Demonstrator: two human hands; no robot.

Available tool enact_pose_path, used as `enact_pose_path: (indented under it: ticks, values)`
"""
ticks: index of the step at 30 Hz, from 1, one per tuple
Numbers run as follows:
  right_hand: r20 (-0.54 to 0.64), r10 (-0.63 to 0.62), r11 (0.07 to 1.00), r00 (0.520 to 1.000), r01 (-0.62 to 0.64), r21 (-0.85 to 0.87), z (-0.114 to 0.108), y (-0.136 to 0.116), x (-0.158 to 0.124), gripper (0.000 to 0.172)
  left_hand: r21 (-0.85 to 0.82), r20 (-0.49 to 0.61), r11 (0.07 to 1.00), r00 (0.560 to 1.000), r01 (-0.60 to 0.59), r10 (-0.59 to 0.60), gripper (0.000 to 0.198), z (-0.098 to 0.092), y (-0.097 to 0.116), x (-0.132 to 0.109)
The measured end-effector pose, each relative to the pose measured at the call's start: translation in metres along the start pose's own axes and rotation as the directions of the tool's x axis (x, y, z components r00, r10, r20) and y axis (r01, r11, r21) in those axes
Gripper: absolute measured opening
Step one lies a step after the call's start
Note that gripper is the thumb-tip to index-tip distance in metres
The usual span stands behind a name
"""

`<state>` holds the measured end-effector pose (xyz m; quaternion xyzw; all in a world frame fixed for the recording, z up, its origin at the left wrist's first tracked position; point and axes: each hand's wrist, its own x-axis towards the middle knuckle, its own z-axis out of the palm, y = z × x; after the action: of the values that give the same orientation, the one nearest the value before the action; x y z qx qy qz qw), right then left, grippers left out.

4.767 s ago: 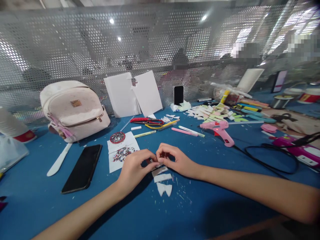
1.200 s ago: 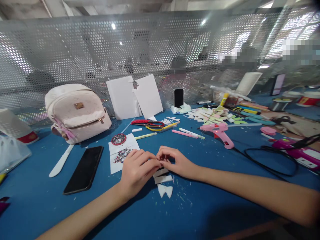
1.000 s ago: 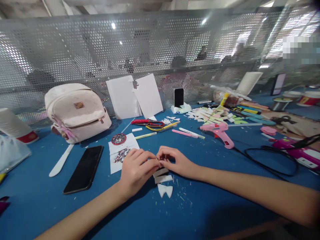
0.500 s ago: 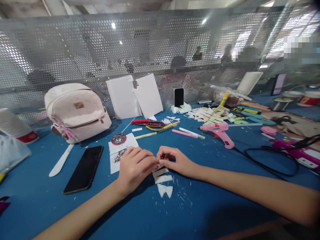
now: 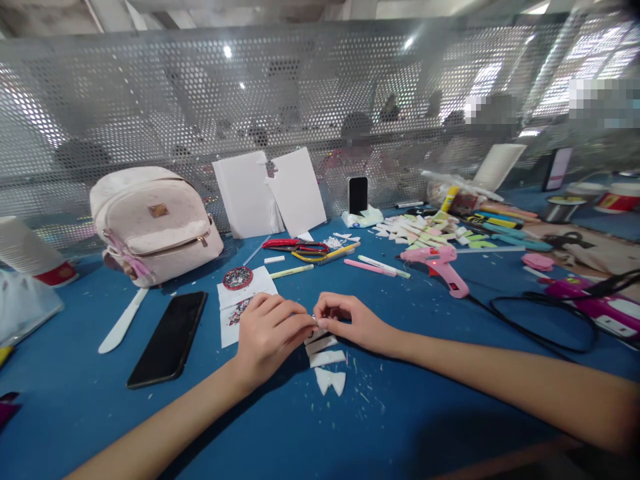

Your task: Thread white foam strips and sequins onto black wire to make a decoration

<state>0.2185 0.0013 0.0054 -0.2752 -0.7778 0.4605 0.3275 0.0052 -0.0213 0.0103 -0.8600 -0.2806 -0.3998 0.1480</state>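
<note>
My left hand (image 5: 274,333) and my right hand (image 5: 354,323) meet at the fingertips over the middle of the blue table. Both are pinched closed around something small, mostly hidden by the fingers, that I cannot make out. Just below the fingertips lie white strips (image 5: 327,358), and nearer me is a white bow-shaped piece (image 5: 330,381). Beside my left hand, a white paper (image 5: 226,337) bears a heap of small dark and red bits (image 5: 237,312) and a round red-rimmed dish (image 5: 237,278) of glittery bits.
A black phone (image 5: 169,340) and a white knife (image 5: 123,321) lie left, before a pale backpack (image 5: 157,227). A pink glue gun (image 5: 440,261) with a black cord lies right. Behind are red-handled pliers (image 5: 287,245), pens (image 5: 370,268) and a pile of pale pieces (image 5: 420,228).
Both hands keep almost the same place and pinch; only the fingertips shift very slightly. The things on the table have not moved.
</note>
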Motion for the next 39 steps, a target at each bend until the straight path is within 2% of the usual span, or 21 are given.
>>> enact_pose_path:
  ticks: [12,39]
  values:
    - [0.01,-0.002,1.0,1.0,0.002,-0.006,0.0005,-0.0013,-0.0007,0.017,-0.064,-0.025,0.997,0.999,-0.035,0.033,0.007,-0.0005,0.0034,-0.0014]
    - [0.011,0.006,1.0,1.0,-0.007,0.014,0.0001,-0.001,0.0001,0.022,-0.037,-0.008,0.999,1.0,-0.006,0.006,0.004,-0.0006,0.0012,-0.001]
